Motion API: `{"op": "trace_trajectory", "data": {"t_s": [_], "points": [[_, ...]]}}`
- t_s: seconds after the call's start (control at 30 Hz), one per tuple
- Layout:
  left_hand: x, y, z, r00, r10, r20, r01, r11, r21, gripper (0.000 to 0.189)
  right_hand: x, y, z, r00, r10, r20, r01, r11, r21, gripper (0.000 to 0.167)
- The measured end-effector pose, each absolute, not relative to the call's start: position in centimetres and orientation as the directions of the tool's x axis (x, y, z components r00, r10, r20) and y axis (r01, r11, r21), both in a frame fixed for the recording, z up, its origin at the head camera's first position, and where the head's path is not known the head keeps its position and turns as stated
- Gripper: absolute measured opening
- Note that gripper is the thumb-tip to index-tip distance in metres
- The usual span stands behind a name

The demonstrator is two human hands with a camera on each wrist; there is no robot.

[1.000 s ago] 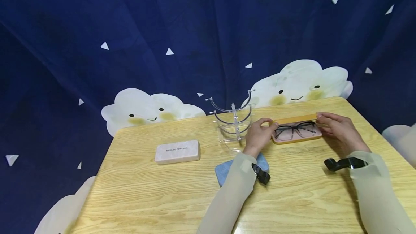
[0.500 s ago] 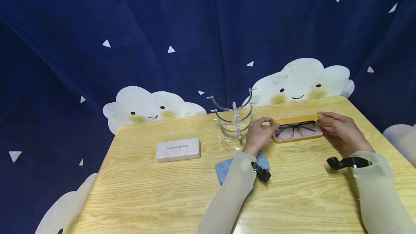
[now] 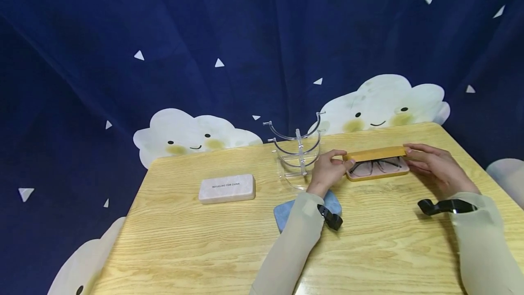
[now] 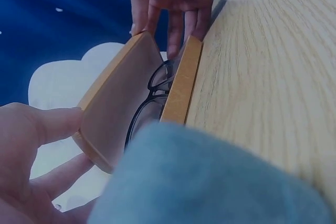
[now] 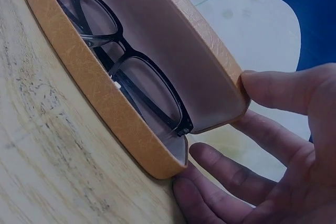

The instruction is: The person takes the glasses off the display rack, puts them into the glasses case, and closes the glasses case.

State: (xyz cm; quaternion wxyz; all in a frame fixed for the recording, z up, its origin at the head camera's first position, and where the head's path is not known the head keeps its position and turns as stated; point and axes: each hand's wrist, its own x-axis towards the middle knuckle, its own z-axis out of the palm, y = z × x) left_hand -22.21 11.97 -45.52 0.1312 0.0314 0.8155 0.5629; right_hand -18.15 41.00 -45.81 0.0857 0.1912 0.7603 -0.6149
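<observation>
At the right of the table lies a yellow-orange glasses case (image 3: 377, 154), its lid partly lowered. Inside, against the pale pink lining, rests a pair of black-framed glasses (image 5: 125, 46) with temples folded. My left hand (image 3: 327, 172) pinches the lid's left end between thumb and fingers. At the opposite end my right hand (image 3: 440, 170) holds the lid, thumb on its outer edge and a finger beneath. The right hand's lower fingers sit close to the case's base (image 5: 110, 103). From the head view, the lid hides the upper part of the glasses.
A clear tiered glasses stand (image 3: 300, 149) rises just left of my left hand. Under my left forearm lies a blue case (image 3: 284, 213), partly covered by the sleeve. Farther left is a white lettered case (image 3: 227, 190). A dark blue curtain (image 3: 229, 22) hangs behind the table.
The case's lid has tilted down toward me, covering more of the glasses. Both hands have stayed at its ends, turning with it. The head view has shifted slightly.
</observation>
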Motion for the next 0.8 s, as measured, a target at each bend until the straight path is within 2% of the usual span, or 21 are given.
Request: {"op": "trace_trajectory", "data": {"t_s": [0.07, 0.2, 0.3, 0.43, 0.5, 0.67, 0.73, 0.8], "points": [[-22.2, 11.97, -45.52, -0.965, 0.193, -0.179, -0.098, 0.371, 0.924, 0.029, -18.16, 41.04, -45.77, -0.914, 0.18, -0.364, 0.393, 0.169, -0.904, 0.089], [-22.17, 11.95, -45.52, -0.966, 0.191, -0.176, -0.095, 0.37, 0.924, 0.029, -18.1, 41.14, -45.74, -0.917, 0.174, -0.36, 0.385, 0.149, -0.911, 0.068], [-22.11, 11.92, -45.48, -0.965, 0.195, -0.173, -0.093, 0.363, 0.927, 0.029, -18.03, 41.29, -45.75, -0.916, 0.165, -0.367, 0.389, 0.136, -0.911, 0.061], [-21.99, 11.9, -45.4, -0.964, 0.196, -0.181, -0.101, 0.358, 0.928, 0.029, -17.93, 41.45, -45.75, -0.913, 0.149, -0.379, 0.399, 0.151, -0.904, 0.07], [-21.96, 11.9, -45.38, -0.962, 0.197, -0.187, -0.107, 0.356, 0.928, 0.028, -17.84, 41.54, -45.75, -0.916, 0.136, -0.378, 0.396, 0.148, -0.906, 0.065], [-21.98, 11.87, -45.58, -0.965, 0.206, -0.165, -0.08, 0.369, 0.926, 0.029, -17.62, 41.86, -46.01, -0.938, 0.101, -0.33, 0.343, 0.147, -0.928, 0.036], [-22.01, 11.89, -45.76, -0.968, 0.213, -0.135, -0.041, 0.397, 0.917, 0.03, -17.52, 41.86, -46.28, -0.947, 0.096, -0.307, 0.32, 0.2, -0.926, 0.033], [-22.03, 11.92, -45.93, -0.97, 0.219, -0.107, -0.003, 0.429, 0.903, 0.031, -17.43, 41.82, -46.53, -0.953, 0.095, -0.288, 0.303, 0.292, -0.907, 0.041]]}}
